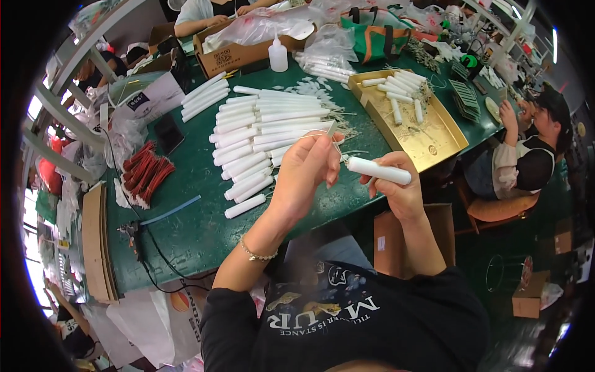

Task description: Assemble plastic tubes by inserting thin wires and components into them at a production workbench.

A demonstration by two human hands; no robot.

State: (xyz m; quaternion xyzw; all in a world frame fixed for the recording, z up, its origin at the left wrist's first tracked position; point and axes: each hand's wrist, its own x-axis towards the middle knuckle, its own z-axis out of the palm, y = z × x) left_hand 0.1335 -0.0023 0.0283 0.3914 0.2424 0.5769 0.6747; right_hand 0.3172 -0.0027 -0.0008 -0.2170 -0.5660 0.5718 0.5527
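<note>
My right hand is wrapped round a white candle-shaped tube, held nearly level above the table's front edge. Thin wires come out of the tube's left end and run toward my left hand. Between its thumb and forefinger that hand pinches a small flat pale strip, which the wires seem to reach; where they join is too small to tell. Behind my left hand lies a big stack of similar white tubes, in rows, with wire ends at their right side.
On the green table are a bundle of red wires, a hot glue gun with its cord, and a white squeeze bottle. A gold tray with more tubes stands at right. A co-worker sits beyond it.
</note>
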